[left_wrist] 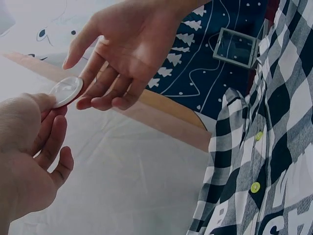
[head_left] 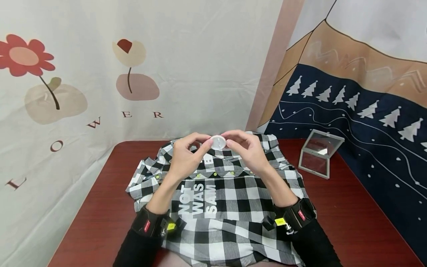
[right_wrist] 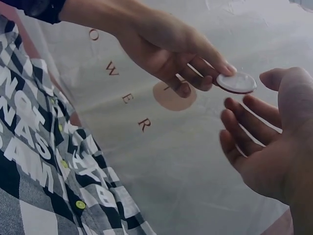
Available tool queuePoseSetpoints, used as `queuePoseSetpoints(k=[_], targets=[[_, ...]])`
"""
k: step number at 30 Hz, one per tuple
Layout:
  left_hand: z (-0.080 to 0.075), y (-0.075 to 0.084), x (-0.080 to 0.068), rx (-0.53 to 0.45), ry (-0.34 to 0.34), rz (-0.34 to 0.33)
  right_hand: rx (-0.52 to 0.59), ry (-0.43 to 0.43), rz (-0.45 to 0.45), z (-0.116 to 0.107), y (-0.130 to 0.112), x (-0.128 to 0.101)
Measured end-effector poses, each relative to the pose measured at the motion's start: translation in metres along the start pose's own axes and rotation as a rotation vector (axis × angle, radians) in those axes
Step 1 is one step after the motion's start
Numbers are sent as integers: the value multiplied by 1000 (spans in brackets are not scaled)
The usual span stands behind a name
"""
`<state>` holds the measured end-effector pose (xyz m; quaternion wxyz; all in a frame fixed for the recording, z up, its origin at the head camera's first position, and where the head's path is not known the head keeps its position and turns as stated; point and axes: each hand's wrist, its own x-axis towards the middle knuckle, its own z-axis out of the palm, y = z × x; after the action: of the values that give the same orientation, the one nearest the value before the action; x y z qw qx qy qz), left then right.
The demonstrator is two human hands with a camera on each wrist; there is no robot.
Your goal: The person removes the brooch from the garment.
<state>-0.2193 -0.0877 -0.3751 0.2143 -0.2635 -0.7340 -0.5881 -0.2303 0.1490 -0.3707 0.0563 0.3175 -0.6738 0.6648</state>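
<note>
A small round white disc [head_left: 218, 142] with a dark red edge is held up over the far part of a shirt. My left hand [head_left: 186, 155] pinches it between thumb and fingers at its left side. On the other side, my right hand [head_left: 248, 152] has its fingers loosely spread; in the left wrist view its index fingertip is right at the disc's rim. The right thumb [right_wrist: 274, 77] stands apart from the disc in the right wrist view. Below both hands lies the black-and-white checked shirt [head_left: 245, 189], with yellow-green buttons [left_wrist: 255, 187] and white lettering.
At the right of the dark red table [head_left: 333, 207] stands a hinged square case [head_left: 321, 144], opened, with mirror-like panels. A pale curtain [head_left: 200, 74] with flower prints hangs behind the table. Navy cloth [head_left: 347, 111] with white trees borders the right side.
</note>
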Motion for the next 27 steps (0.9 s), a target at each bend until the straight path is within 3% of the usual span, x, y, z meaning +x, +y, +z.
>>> queuePoseSetpoints(k=[9,27], targets=[[4,8,-2,-3,52,-56,-79,18,-132,11,-4,-1],[10,13,-3,-38,44,-66,-83,79,-139,14,-4,-4]])
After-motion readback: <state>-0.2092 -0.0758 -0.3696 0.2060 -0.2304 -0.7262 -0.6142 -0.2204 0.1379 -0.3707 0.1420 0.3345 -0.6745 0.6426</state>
